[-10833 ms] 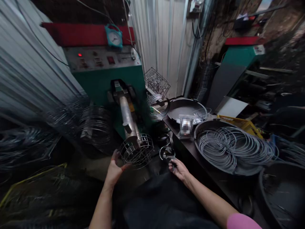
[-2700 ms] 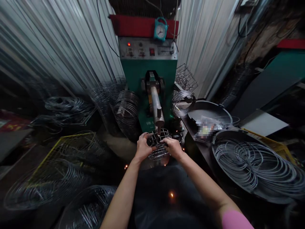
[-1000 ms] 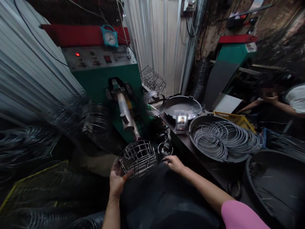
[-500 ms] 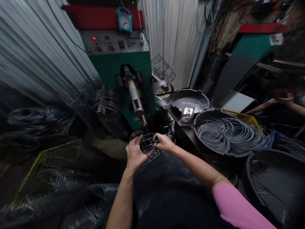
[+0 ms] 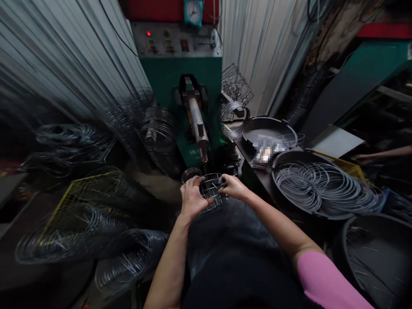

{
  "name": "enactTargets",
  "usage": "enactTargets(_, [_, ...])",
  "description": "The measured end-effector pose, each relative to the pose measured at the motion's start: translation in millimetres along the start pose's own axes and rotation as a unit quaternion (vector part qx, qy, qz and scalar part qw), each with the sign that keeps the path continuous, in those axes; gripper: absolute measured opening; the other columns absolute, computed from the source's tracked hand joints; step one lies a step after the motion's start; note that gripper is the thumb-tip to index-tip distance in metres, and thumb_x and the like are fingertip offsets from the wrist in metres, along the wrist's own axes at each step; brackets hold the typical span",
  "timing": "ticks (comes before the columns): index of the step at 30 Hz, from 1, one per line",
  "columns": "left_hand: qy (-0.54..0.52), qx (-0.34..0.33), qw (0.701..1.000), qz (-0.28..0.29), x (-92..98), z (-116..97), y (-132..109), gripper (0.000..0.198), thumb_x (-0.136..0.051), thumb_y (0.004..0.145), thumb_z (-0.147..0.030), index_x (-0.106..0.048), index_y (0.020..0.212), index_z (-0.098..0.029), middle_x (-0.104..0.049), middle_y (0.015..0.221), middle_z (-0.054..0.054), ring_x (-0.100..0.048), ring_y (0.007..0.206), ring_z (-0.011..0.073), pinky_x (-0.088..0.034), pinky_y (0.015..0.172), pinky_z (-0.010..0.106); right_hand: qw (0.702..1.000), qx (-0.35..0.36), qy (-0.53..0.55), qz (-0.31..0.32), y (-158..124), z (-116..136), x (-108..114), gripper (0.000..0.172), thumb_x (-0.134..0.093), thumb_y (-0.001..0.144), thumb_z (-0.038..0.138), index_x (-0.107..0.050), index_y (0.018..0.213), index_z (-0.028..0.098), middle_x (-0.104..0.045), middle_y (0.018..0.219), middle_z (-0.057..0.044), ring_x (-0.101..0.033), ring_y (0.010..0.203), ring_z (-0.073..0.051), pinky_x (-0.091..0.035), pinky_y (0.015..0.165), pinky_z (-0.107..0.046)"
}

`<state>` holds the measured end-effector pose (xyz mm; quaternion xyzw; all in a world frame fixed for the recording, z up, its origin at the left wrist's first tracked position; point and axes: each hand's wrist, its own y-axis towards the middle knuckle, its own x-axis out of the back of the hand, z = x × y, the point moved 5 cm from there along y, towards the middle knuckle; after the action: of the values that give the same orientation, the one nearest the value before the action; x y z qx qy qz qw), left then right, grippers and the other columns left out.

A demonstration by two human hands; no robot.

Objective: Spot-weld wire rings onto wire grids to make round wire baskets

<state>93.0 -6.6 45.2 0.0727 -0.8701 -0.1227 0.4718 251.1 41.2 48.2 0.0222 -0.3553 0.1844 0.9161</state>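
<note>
Both hands are at a small round wire basket (image 5: pixel 212 187) with a ring rim and crossed wires, just below the tip of a green spot welder's electrode arm (image 5: pixel 198 124). My left hand (image 5: pixel 192 198) grips its left side, thumb and fingers spread around the rim. On the right, my right hand (image 5: pixel 234 187) has its fingers pinched at the rim; whether they also hold a small loose piece is hidden. The lower part of the basket is dark and partly covered by the hands.
The welder (image 5: pixel 180 64) stands straight ahead. To the right, a black pan (image 5: pixel 277 180) holds many wire rings (image 5: pixel 309 182); another pan (image 5: pixel 349 240) has loose wire pieces. Stacked wire coils (image 5: pixel 128 262) and a yellow wire crate (image 5: pixel 62 199) lie left. Another person's arm (image 5: pixel 389 152) shows at far right.
My view has turned left and tilted down a little, so the surroundings sit further right and higher. Both hands keep their hold on the basket near the electrode.
</note>
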Motion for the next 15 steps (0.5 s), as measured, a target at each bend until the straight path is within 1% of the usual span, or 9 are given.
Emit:
enactTargets(3, [-0.013,0.001,1.0,0.007,-1.3,-0.5,-0.5,0.072,-0.075,0.05,-0.026,-0.05,0.116,-0.02,-0.051,0.125,0.011,-0.043,0.12,0.0299,-0.03,0.101,0.043,0.998,0.019,-0.011,-0.053,1.5,0.2,-11.4,0.016,-0.063,0.061,0.012,-0.056,0.074,0.019,-0.054,0.064,0.006,-0.049,0.062,-0.011,-0.034,0.056,-0.02])
enactTargets(6, [-0.021,0.003,1.0,0.004,-0.6,0.2,-0.5,0.071,-0.075,0.05,-0.025,-0.05,0.116,-0.02,-0.052,0.125,0.011,-0.043,0.119,0.03,-0.03,0.101,0.044,0.997,0.037,0.011,-0.066,-2.1,-0.5,-21.7,0.016,-0.058,0.064,0.01,-0.059,0.078,0.019,-0.058,0.067,0.005,-0.051,0.063,-0.011,-0.036,0.058,-0.02])
enactTargets(8, [-0.025,0.008,1.0,0.008,-0.8,1.7,-0.2,0.07,-0.074,0.05,-0.025,-0.05,0.115,-0.021,-0.052,0.125,0.011,-0.043,0.119,0.0297,-0.031,0.101,0.043,0.997,0.052,0.04,-0.046,-4.5,-0.7,-26.2,0.018,-0.055,0.066,0.009,-0.063,0.08,0.018,-0.061,0.07,0.004,-0.054,0.066,-0.011,-0.039,0.061,-0.02])
enactTargets(11, [-0.028,0.014,0.999,0.014,-2.6,5.2,0.5,0.069,-0.075,0.049,-0.026,-0.051,0.114,-0.021,-0.052,0.125,0.01,-0.043,0.12,0.0291,-0.031,0.1,0.043,0.995,0.07,0.072,0.01,-6.2,-0.7,-27.5,0.02,-0.052,0.071,0.011,-0.067,0.083,0.018,-0.066,0.074,0.002,-0.059,0.073,-0.013,-0.043,0.068,-0.023])
enactTargets(13, [-0.029,0.014,0.999,0.011,-3.6,8.1,1.0,0.069,-0.075,0.049,-0.025,-0.052,0.114,-0.02,-0.052,0.125,0.01,-0.043,0.12,0.0283,-0.031,0.1,0.042,0.992,0.088,0.073,0.044,-6.8,1.0,-24.7,0.021,-0.052,0.074,0.012,-0.069,0.084,0.019,-0.068,0.077,0.001,-0.061,0.077,-0.014,-0.045,0.072,-0.025])
enactTargets(15, [-0.033,0.009,0.999,0.005,-4.1,10.6,1.6,0.067,-0.075,0.049,-0.025,-0.052,0.112,-0.02,-0.052,0.125,0.01,-0.044,0.119,0.0274,-0.032,0.1,0.041,0.988,0.12,0.064,0.069,-8.0,4.8,-20.8,0.019,-0.056,0.074,0.014,-0.07,0.087,0.019,-0.069,0.082,-0.001,-0.063,0.081,-0.016,-0.045,0.075,-0.027])
